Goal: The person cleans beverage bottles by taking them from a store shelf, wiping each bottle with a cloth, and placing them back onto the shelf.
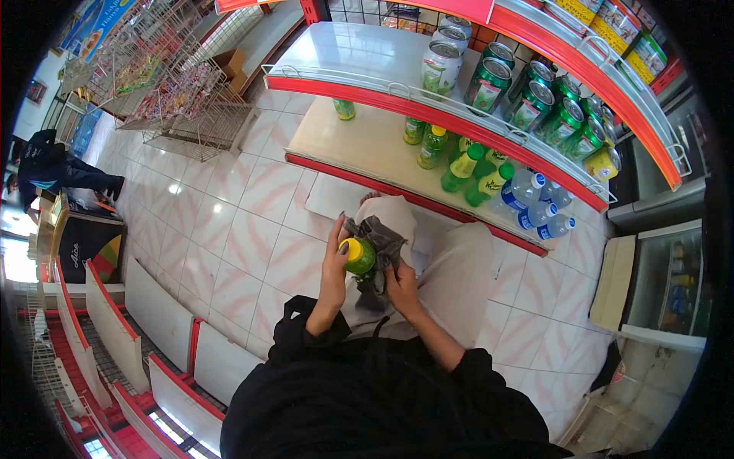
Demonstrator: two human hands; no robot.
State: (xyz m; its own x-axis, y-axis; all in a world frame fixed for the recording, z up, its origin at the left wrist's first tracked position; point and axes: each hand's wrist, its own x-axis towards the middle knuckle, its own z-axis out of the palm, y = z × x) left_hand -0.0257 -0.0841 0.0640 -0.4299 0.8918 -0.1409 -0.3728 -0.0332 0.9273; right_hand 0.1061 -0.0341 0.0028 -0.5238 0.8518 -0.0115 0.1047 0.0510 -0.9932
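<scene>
A green bottle with a yellow cap (pixel 354 252) is held above my lap, its cap turned up toward me. My left hand (pixel 334 268) is closed around the bottle's left side. Against its other side lies a dark grey cloth (pixel 381 243), bunched up and hanging down below the bottle. My right hand (pixel 401 286) grips this cloth at its right edge, fingers partly hidden by the folds. On the lower shelf (pixel 329 141) in front of me stand several green bottles (pixel 463 164) and a smaller yellow-capped bottle (pixel 433 147).
Several blue-labelled water bottles (pixel 522 189) stand at the lower shelf's right end. Drink cans (pixel 489 84) fill part of the shelf above. White shelving (pixel 158 310) is at left, a glass-fronted fridge (pixel 673 275) at right. Another person (pixel 65 168) stands far left near wire baskets (pixel 183 99).
</scene>
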